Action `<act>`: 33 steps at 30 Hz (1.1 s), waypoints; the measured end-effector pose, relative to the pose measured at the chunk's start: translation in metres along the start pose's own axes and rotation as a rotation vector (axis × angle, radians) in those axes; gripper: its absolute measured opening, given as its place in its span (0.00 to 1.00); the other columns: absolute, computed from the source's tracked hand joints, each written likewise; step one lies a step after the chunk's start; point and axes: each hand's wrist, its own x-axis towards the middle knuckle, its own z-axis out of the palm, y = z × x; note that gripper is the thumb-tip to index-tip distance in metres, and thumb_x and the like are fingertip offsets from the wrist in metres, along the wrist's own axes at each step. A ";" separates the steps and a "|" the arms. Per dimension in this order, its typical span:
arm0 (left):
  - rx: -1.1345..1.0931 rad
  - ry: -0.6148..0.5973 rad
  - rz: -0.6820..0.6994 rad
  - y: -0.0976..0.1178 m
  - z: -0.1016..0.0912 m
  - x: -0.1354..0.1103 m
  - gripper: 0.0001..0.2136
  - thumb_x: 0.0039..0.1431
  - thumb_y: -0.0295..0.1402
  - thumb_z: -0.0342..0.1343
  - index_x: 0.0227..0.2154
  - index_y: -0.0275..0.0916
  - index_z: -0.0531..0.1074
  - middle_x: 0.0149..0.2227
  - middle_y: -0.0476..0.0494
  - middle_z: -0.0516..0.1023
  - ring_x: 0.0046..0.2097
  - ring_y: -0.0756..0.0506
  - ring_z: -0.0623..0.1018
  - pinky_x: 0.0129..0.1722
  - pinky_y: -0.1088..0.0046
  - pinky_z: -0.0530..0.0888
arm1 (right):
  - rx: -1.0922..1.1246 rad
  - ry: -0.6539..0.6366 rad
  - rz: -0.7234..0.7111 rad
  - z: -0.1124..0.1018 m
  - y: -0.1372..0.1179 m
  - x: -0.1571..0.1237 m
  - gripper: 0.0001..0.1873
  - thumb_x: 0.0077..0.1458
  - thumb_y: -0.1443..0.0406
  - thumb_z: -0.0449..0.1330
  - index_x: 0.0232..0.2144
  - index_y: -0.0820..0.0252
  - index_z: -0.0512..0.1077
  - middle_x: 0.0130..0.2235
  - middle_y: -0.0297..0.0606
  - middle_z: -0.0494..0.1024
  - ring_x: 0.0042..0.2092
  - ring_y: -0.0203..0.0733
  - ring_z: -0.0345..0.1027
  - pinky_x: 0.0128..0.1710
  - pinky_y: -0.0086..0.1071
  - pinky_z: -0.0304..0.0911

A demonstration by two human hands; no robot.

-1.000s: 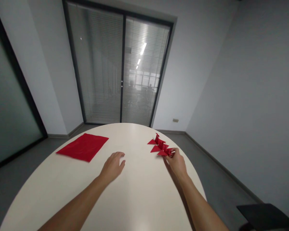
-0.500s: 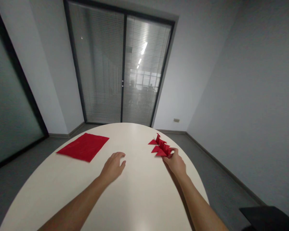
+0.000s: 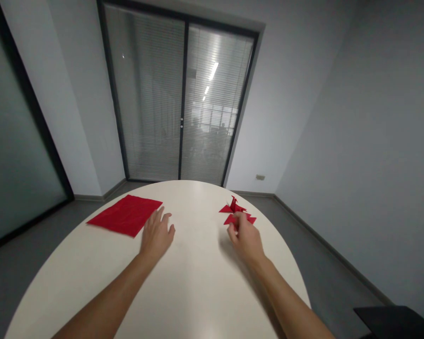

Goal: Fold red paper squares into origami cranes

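Sheet: one; folded cranes: two, maybe more behind right hand.

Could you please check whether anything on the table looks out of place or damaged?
Nothing stands out. On the round white table, the square red sheet lies flat with faint creases, and the folded red paper birds look intact where visible; the right hand partly hides them.
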 end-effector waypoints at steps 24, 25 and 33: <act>-0.095 -0.253 0.174 0.065 -0.013 -0.031 0.15 0.67 0.35 0.46 0.41 0.40 0.78 0.42 0.35 0.82 0.44 0.35 0.78 0.46 0.57 0.70 | 0.374 -0.303 -0.323 0.087 -0.045 0.014 0.24 0.69 0.61 0.47 0.63 0.59 0.64 0.64 0.46 0.67 0.66 0.47 0.57 0.66 0.46 0.54; -0.131 -0.286 0.170 0.068 -0.016 -0.031 0.16 0.68 0.34 0.44 0.38 0.40 0.78 0.40 0.35 0.83 0.42 0.36 0.79 0.44 0.59 0.71 | 0.376 -0.326 -0.318 0.089 -0.045 0.014 0.24 0.69 0.61 0.47 0.63 0.59 0.64 0.64 0.46 0.67 0.66 0.47 0.58 0.66 0.46 0.54; -0.180 -0.181 0.179 0.024 -0.005 -0.007 0.17 0.62 0.30 0.49 0.52 0.37 0.73 0.59 0.34 0.74 0.61 0.36 0.71 0.61 0.56 0.66 | 0.296 -0.464 -0.356 0.087 -0.038 0.017 0.26 0.56 0.73 0.55 0.57 0.60 0.72 0.63 0.46 0.70 0.66 0.52 0.59 0.67 0.53 0.50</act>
